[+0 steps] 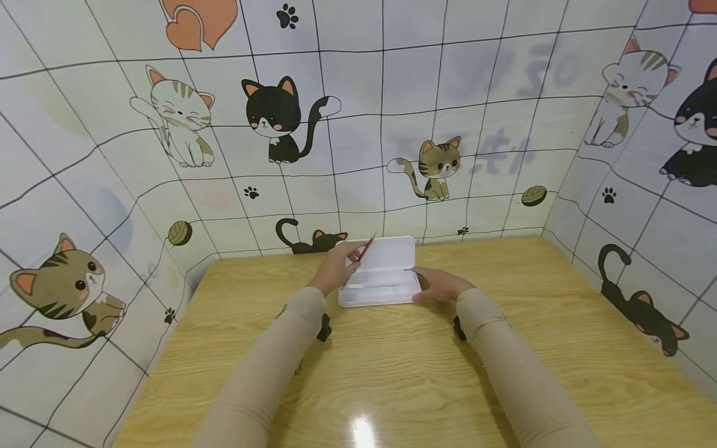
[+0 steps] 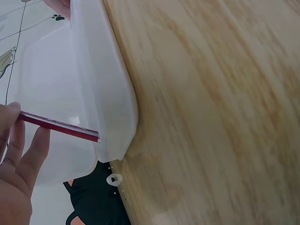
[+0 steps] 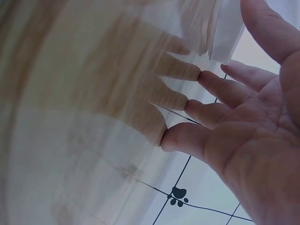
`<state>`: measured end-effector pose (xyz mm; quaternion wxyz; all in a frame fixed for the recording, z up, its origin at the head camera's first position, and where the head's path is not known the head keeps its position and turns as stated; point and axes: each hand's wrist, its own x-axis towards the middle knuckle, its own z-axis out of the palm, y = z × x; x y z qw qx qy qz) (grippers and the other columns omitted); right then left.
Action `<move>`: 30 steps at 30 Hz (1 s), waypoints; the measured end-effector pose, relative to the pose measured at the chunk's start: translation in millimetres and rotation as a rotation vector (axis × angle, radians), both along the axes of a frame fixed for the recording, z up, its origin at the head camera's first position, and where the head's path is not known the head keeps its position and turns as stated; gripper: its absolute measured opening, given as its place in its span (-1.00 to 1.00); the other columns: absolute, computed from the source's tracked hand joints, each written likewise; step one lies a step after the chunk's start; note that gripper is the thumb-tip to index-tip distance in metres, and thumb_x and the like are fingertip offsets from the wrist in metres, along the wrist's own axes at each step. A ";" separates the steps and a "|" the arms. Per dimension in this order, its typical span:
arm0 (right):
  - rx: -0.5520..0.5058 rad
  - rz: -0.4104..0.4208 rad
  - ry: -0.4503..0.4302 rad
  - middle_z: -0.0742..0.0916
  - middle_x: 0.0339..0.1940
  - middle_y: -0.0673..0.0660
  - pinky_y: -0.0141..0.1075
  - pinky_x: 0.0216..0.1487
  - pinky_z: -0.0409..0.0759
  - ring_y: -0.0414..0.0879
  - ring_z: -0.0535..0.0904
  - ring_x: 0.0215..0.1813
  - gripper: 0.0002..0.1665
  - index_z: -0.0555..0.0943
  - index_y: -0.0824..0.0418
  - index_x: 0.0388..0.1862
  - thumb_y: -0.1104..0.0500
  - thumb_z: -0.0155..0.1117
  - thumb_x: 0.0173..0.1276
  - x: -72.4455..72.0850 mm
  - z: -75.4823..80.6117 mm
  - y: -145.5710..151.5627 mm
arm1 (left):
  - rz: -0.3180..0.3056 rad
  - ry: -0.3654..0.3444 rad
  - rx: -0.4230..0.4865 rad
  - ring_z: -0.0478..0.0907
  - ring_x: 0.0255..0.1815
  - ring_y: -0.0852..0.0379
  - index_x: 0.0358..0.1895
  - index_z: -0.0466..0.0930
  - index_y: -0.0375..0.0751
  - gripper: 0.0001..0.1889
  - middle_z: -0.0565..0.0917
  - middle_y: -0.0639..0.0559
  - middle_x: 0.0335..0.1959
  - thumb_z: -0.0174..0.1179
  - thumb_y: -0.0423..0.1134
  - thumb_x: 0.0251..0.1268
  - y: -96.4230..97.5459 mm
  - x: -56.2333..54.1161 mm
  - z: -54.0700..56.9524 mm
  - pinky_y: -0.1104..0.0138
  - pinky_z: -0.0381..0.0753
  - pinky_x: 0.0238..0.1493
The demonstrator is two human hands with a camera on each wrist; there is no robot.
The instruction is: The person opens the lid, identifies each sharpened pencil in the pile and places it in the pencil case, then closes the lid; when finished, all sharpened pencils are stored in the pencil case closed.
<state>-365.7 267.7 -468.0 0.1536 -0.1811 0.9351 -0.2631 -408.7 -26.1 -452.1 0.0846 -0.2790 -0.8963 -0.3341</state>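
A white pencil case (image 1: pixel 378 296) lies open on the table, its lid (image 1: pixel 394 254) tilted back toward the wall. At its left side, my left hand (image 1: pixel 335 269) pinches a red pencil (image 1: pixel 366 247) between thumb and fingertips. The pencil is slanted, and in the left wrist view its lower end (image 2: pixel 91 136) is at the case's rim. My right hand (image 1: pixel 444 284) is at the case's right end, thumb by the front corner. In the right wrist view its fingers (image 3: pixel 225 89) are spread and loosely extended, tips on the tabletop.
The wooden table (image 1: pixel 392 361) runs back to a wall covering (image 1: pixel 358 137) with a grid and cartoon cats. Similar covering hangs at the left and right sides. Dark wrist devices (image 1: pixel 324 328) sit under both sleeves.
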 end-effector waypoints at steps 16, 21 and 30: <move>0.014 0.004 0.009 0.27 0.58 0.38 0.18 0.54 0.07 0.32 0.10 0.59 0.00 0.14 0.32 0.61 -0.03 0.40 0.40 1.0 0.4 -0.3 | -0.069 -0.033 -0.082 0.65 -0.11 0.14 0.29 0.63 -0.05 -0.55 0.71 0.01 -0.06 0.28 -0.44 0.38 13.5 -16.3 -13.9 0.30 0.63 -0.06; 0.004 0.001 -0.001 0.27 0.59 0.36 0.18 0.54 0.06 0.31 0.10 0.59 -0.01 0.14 0.29 0.62 -0.01 0.40 0.40 -0.4 -0.8 0.9 | -0.047 -0.063 -0.181 0.60 -0.12 0.15 0.27 0.65 0.04 -0.55 0.69 0.08 -0.08 0.26 -0.45 0.39 25.9 -9.6 -11.6 0.30 0.61 -0.09; -0.008 -0.005 -0.011 0.27 0.59 0.33 0.19 0.54 0.06 0.29 0.10 0.60 -0.01 0.15 0.24 0.63 -0.03 0.41 0.39 -1.9 -1.5 1.8 | -0.076 -0.076 -0.333 0.60 -0.13 0.17 0.16 0.73 0.11 -0.60 0.70 0.14 -0.16 0.27 -0.42 0.36 39.6 -10.7 -16.1 0.28 0.58 -0.10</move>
